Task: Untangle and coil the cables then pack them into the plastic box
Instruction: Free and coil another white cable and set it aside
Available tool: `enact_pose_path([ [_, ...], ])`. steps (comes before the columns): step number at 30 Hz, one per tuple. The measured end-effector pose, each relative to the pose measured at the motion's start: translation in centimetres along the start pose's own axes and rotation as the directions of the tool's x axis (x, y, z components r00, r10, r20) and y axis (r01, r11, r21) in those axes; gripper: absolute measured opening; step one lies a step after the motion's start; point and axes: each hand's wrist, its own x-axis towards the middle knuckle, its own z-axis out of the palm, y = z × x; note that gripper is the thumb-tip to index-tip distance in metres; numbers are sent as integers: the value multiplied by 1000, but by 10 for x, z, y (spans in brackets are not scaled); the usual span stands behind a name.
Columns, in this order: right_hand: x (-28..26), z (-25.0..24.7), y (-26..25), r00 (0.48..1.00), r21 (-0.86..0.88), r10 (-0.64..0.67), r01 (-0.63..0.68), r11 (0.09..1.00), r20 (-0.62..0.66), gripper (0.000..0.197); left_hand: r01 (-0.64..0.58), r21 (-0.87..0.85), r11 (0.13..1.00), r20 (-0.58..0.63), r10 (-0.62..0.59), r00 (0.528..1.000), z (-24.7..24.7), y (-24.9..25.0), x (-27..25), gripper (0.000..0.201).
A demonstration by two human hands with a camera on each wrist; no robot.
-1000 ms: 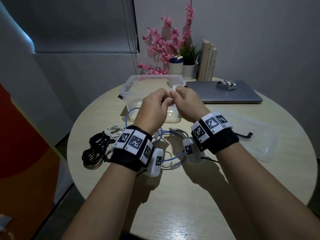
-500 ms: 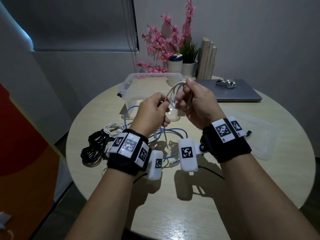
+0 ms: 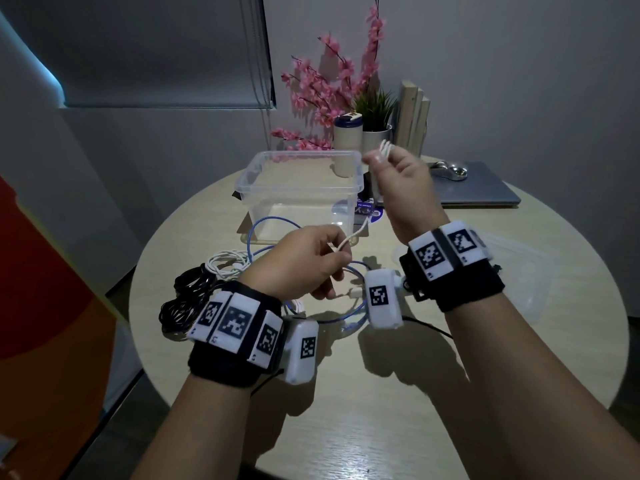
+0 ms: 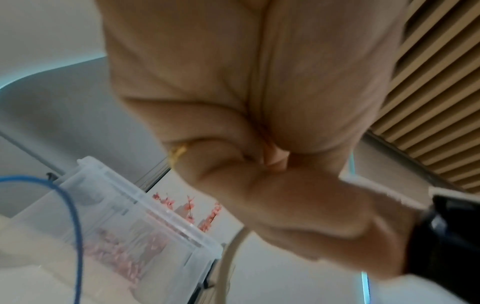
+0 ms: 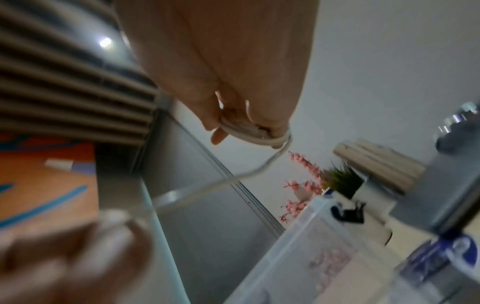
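Note:
My right hand [image 3: 394, 171] is raised above the table and pinches several loops of a white cable [image 3: 385, 147] at its fingertips; the right wrist view shows the white cable coil [image 5: 255, 134] wound round the fingers. A loose strand runs down to my left hand [image 3: 311, 261], which pinches the white cable's end [image 3: 348, 241] lower and nearer me. The clear plastic box [image 3: 298, 168] stands open behind the hands. On the table lie a blue cable [image 3: 263, 225], a second white cable bundle [image 3: 225, 263] and a black cable bundle [image 3: 183, 296].
The box lid [image 3: 540, 268] lies at the right. A closed laptop [image 3: 485, 195] with a mouse [image 3: 450, 169] sits behind it. Pots with pink flowers [image 3: 332, 84] and wooden boards [image 3: 414, 119] stand at the back edge of the round table [image 3: 346, 410].
The hands, together a second ago, have drawn apart: the right hand rose and went right with the coil, the left dropped toward me holding the cable end.

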Motion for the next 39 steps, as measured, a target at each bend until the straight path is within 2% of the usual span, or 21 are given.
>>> enact_pose_path([
  [3,-1,-1,10,994,-316,-8,42,948,109,24,-109,63,992,-136,116,984,-12,7,0,16],
  [6,-5,0,14,979,-439,58,34,898,195,18,-207,154,966,-290,245,925,-22,13,1,15],
  [9,-13,4,13,938,-294,153,-57,954,312,24,-290,168,942,-426,335,841,-32,20,8,18],
  [11,-18,6,13,922,-144,136,-89,986,361,31,-327,113,938,-505,337,795,-38,20,18,19],
  [13,-21,7,11,918,-42,115,-107,993,380,33,-329,85,941,-556,318,768,-41,17,28,18],
  [16,-23,4,8,918,39,109,-134,990,382,34,-291,71,954,-550,281,787,-40,4,37,14],
  [19,-23,3,4,911,213,121,-219,952,393,40,-234,37,972,-469,223,854,-30,-7,37,19],
  [22,-22,5,3,921,393,143,-291,872,363,39,-249,-121,961,-362,191,912,-17,-10,33,23],
  [24,-20,5,4,929,467,158,-308,829,334,38,-259,-180,949,-298,199,934,-13,-8,30,46],
  [25,-19,4,4,930,483,170,-318,816,325,37,-256,-156,954,-277,207,938,-12,-7,29,56],
  [26,-19,4,5,928,491,185,-331,806,322,37,-258,-109,960,-266,222,938,-11,-6,28,56],
  [29,-18,3,8,928,466,192,-330,821,319,38,-256,-3,967,-273,246,930,-10,-4,28,29],
  [34,-18,-6,19,941,193,167,-230,954,293,36,-255,128,959,-328,283,901,-12,-8,28,29],
  [39,-22,-13,21,952,-3,102,-106,994,287,18,-183,250,951,-418,276,865,-15,-12,28,32],
])
